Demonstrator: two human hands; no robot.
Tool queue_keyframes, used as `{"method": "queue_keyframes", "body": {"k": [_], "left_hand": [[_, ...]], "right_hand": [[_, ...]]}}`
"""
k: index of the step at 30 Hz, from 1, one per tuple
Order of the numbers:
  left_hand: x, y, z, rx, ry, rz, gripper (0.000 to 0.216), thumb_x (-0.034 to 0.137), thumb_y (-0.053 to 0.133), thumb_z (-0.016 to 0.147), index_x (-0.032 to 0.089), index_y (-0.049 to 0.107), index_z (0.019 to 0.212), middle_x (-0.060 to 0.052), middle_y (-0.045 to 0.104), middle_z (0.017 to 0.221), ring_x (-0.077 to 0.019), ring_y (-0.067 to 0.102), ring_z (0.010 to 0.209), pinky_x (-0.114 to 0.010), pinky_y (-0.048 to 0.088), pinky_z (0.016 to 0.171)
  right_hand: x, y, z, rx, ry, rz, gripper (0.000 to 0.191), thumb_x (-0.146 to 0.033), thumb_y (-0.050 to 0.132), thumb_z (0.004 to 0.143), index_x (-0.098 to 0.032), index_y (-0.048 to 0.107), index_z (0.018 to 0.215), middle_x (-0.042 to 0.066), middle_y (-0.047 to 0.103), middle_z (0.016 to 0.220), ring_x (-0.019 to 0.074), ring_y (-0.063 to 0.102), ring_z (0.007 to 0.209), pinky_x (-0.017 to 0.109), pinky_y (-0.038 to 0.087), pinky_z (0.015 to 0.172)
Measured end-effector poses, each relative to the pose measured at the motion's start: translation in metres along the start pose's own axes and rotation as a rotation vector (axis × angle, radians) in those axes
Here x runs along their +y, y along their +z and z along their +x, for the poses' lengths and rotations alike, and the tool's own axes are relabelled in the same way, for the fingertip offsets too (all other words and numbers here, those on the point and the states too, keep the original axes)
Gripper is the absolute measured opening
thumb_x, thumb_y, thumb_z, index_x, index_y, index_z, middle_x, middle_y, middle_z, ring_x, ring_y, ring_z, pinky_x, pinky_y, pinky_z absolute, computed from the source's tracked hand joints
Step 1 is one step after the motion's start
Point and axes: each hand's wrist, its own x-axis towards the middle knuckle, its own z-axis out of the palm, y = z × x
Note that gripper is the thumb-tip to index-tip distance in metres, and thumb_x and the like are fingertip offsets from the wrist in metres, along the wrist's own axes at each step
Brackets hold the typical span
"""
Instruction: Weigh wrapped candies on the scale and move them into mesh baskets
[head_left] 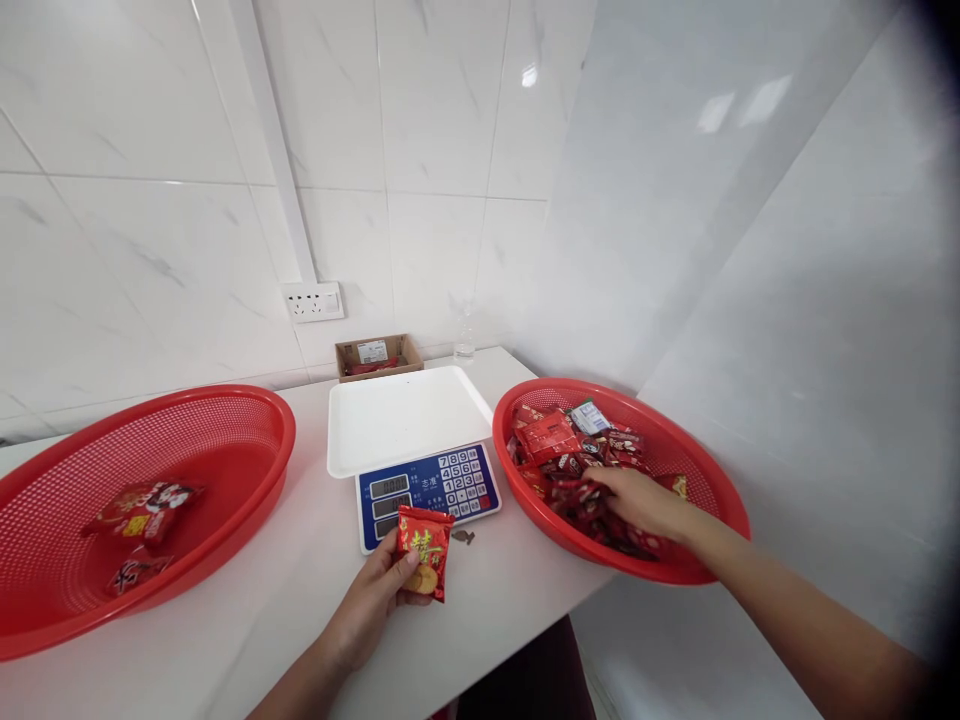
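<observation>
My left hand (375,598) grips a small red snack packet (425,550) just in front of the scale's blue keypad (429,490). My right hand (643,502) reaches into the red mesh basket on the right (716,470) and rests among several red snack packets (559,445); its fingers curl over one packet, and I cannot tell whether it is lifted. The scale's white weighing tray (405,415) is bare. The red basket on the left (225,440) holds two red packets (142,510).
A small open cardboard box (379,356) and a clear bottle (465,340) stand at the back against the tiled wall. A wall socket (313,301) is above them. A tiny dark scrap (463,537) lies by the scale. The white table's front edge runs near my arms.
</observation>
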Motion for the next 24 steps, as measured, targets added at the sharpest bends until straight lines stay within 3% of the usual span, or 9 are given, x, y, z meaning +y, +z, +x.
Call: {"method": "queue_keyframes", "body": {"k": [5,8,11,24], "left_hand": [[-0.002,-0.002,0.001,-0.01,0.0,-0.007,0.063,0.046,0.066,0.075,0.021,0.045,0.128,-0.008,0.064,0.104,-0.0212,0.061,0.086,-0.03,0.048,0.07],[-0.004,-0.003,0.002,-0.016,0.0,-0.007,0.06,0.045,0.065,0.076,0.02,0.045,0.127,-0.008,0.064,0.105,-0.0209,0.061,0.087,-0.03,0.048,0.07],[-0.005,-0.003,0.002,-0.017,0.001,-0.004,0.062,0.045,0.065,0.076,0.02,0.044,0.129,-0.008,0.064,0.105,-0.0209,0.06,0.087,-0.029,0.048,0.07],[-0.003,-0.002,0.002,-0.007,-0.004,0.008,0.061,0.048,0.066,0.074,0.021,0.049,0.126,-0.008,0.065,0.106,-0.023,0.061,0.088,-0.031,0.048,0.071]], "right_hand": [[0.006,-0.023,0.007,0.178,0.155,0.358,0.034,-0.027,0.057,0.075,-0.022,0.06,0.109,0.004,0.066,0.113,0.0271,0.055,0.111,0.039,0.045,0.093],[0.0,-0.028,0.004,0.166,0.302,0.626,0.039,-0.027,0.062,0.074,-0.024,0.057,0.113,0.005,0.064,0.117,0.0268,0.056,0.11,0.038,0.051,0.084],[-0.005,-0.03,0.0,0.153,0.383,0.7,0.04,-0.024,0.066,0.073,-0.026,0.057,0.112,0.005,0.062,0.121,0.027,0.054,0.113,0.037,0.054,0.078],[0.007,-0.026,-0.003,0.113,0.386,0.931,0.037,-0.023,0.073,0.071,-0.025,0.059,0.105,0.004,0.065,0.115,0.023,0.06,0.107,0.032,0.057,0.078]]}}
